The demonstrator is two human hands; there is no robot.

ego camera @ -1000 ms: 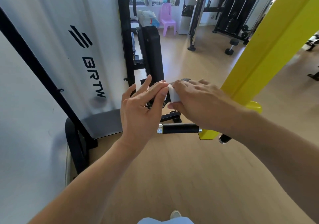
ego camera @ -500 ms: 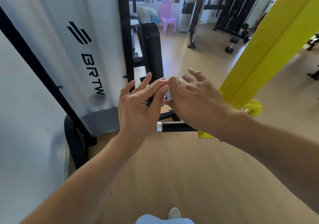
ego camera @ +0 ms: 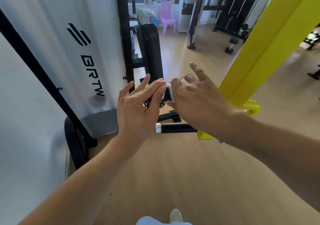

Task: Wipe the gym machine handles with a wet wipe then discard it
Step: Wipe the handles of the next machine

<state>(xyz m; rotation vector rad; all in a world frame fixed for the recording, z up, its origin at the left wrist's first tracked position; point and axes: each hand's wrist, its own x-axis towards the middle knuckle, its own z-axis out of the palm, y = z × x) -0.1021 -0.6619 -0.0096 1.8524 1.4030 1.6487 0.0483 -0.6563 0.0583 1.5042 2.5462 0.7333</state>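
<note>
At frame centre, the right hand [ego camera: 195, 101] pinches a small white wet wipe [ego camera: 168, 90], its grip closed on the soft, crumpled sheet. The left hand [ego camera: 138, 107] touches it with straight, relaxed fingers. Below lies a cylindrical black handle [ego camera: 174, 128], chrome-capped.

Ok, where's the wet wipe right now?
Head view, centre: the wet wipe is wrapped on the upper black handle, pressed by the right hand, with the left hand beside it.

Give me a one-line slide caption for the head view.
Right hand wraps a white wet wipe around a black machine handle while the left hand steadies it.
</note>
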